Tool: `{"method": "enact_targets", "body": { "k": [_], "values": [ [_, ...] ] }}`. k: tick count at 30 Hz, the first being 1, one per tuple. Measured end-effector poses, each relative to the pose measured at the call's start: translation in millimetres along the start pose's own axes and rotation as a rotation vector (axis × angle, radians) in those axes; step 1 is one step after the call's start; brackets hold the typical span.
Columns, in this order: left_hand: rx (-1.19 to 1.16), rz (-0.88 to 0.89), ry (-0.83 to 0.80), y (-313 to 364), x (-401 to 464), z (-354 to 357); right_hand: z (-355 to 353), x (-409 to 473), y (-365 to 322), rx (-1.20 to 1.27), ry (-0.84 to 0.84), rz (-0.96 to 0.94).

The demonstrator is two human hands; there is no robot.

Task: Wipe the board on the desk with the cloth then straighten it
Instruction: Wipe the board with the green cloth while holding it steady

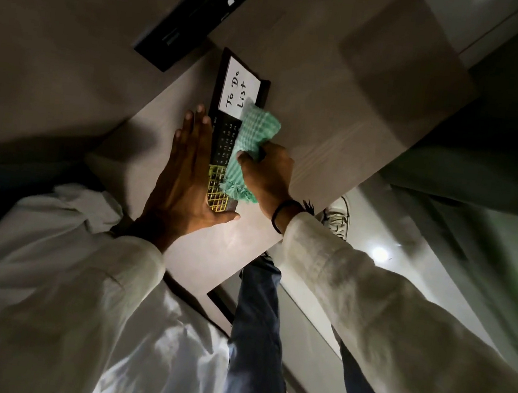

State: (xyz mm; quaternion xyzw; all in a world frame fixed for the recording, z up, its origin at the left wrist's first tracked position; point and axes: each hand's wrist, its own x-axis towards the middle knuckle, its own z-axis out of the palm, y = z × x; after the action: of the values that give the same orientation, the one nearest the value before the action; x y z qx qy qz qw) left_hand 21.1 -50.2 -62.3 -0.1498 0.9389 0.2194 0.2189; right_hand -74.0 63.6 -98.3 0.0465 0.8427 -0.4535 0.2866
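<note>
Fingers of the right hand point(267, 171) bunch a green checked cloth point(250, 149), pressing it onto the dark board point(226, 133) near its right edge. Flat and spread, the left hand point(185, 171) braces the board's left side. White "To Do List" panel point(238, 87) lies beyond, on the pale desk point(341, 125).

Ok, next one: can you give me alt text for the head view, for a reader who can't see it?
A person's right hand presses a green checked cloth onto a dark-framed board reading "To Do List", lying flat on a pale wooden desk. The left hand rests flat along the board's edge. White sleeves fill the foreground.
</note>
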Motion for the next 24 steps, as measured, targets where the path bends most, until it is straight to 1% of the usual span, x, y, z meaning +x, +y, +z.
{"method": "enact_targets", "body": {
  "k": [1,2,5,9,12,15,18,20,24],
  "values": [
    [0.056,0.043,0.077,-4,1,4,3,1,-3,0.004,0.012,-0.014],
    [0.083,0.050,0.105,-8,0,6,6,-1,-7,0.003,0.030,-0.032],
    [0.132,0.056,0.127,-9,1,10,11,-7,-7,-0.015,0.049,-0.068],
    [0.137,0.049,0.120,-3,-1,4,-1,2,4,-0.045,-0.018,0.016],
    [0.139,0.027,0.093,-3,-2,6,1,3,-3,0.001,0.010,-0.055],
    [0.187,0.072,0.165,-8,-2,10,4,-3,-4,0.052,0.028,-0.139],
    [0.173,0.077,0.165,-11,0,12,-3,4,1,0.023,-0.012,-0.073],
    [0.152,0.060,0.180,-12,0,14,-4,9,-1,-0.003,-0.007,-0.029],
    [0.196,0.083,0.251,-12,2,17,8,6,-13,0.043,0.004,-0.099]
  ]
}}
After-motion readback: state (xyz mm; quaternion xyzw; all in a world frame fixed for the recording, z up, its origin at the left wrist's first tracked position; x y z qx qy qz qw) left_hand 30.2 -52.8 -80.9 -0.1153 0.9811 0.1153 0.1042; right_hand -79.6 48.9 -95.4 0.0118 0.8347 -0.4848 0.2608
